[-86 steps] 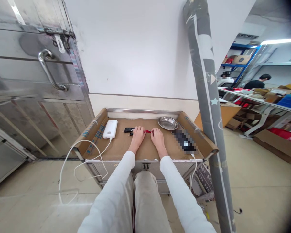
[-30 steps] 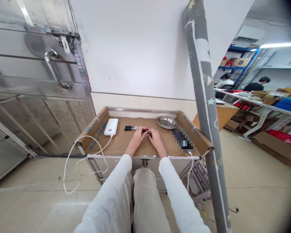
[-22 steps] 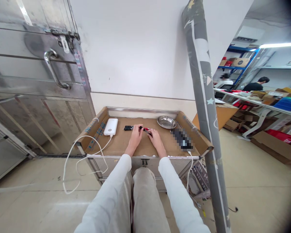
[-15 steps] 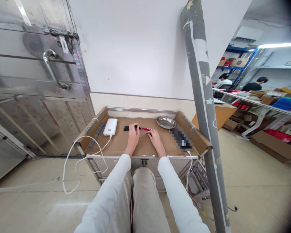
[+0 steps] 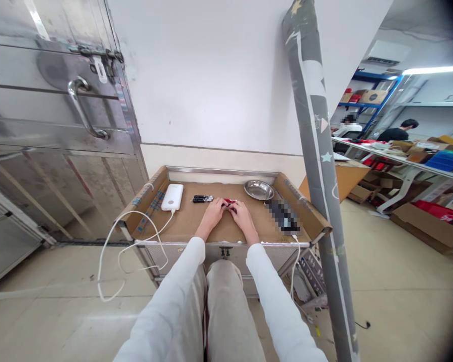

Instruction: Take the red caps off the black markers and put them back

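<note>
My left hand [image 5: 213,212] and my right hand [image 5: 242,213] come together over the middle of the cardboard-lined tabletop [image 5: 189,221]. Their fingertips pinch at something small and dark between them, too hidden to name. Just behind the fingertips lie red pen-like sticks [image 5: 231,200], partly covered by the hands. To the left of my left hand, black pen-like sticks [image 5: 202,199] with pale, shiny ends lie side by side, apart from the fingers.
A white power bank [image 5: 172,197] with a cable lies at the left. At the right are a round metal dish [image 5: 258,190] and a blurred dark device [image 5: 283,217] on a cable. Raised cardboard sides edge the table; a grey wrapped roll [image 5: 317,130] leans beside it. Two people sit farther back.
My left hand has left the black sticks and moved right, meeting my right hand near the red ones. My right hand has barely shifted.
</note>
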Tool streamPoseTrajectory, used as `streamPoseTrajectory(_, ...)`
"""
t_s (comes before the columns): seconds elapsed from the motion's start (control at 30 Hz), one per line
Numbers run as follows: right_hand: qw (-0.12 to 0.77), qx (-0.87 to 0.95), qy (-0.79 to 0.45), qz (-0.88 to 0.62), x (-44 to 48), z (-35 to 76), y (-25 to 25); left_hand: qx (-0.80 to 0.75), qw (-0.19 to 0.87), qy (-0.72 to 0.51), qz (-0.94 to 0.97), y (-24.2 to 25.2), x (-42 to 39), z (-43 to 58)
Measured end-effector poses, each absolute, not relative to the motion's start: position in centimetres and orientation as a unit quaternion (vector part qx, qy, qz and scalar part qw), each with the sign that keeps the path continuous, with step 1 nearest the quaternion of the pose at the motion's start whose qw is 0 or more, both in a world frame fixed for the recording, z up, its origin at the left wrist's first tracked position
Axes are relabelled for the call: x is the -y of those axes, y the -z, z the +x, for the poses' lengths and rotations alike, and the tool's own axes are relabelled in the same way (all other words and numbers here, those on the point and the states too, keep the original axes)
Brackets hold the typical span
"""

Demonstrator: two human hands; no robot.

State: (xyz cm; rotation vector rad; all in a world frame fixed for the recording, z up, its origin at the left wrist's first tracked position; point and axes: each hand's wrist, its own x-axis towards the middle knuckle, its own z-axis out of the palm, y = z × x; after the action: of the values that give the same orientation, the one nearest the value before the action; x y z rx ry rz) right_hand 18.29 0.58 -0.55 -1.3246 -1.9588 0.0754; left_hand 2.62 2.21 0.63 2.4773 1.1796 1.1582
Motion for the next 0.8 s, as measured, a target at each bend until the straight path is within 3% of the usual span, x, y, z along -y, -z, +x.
streamPoseTrajectory(0.8, 0.327, 0.721, 0.066, -0.607, -0.1, 18.0, 0.2, -0.479, -0.007, -0.33, 0.814, 0.0, -3.1, 2.9)
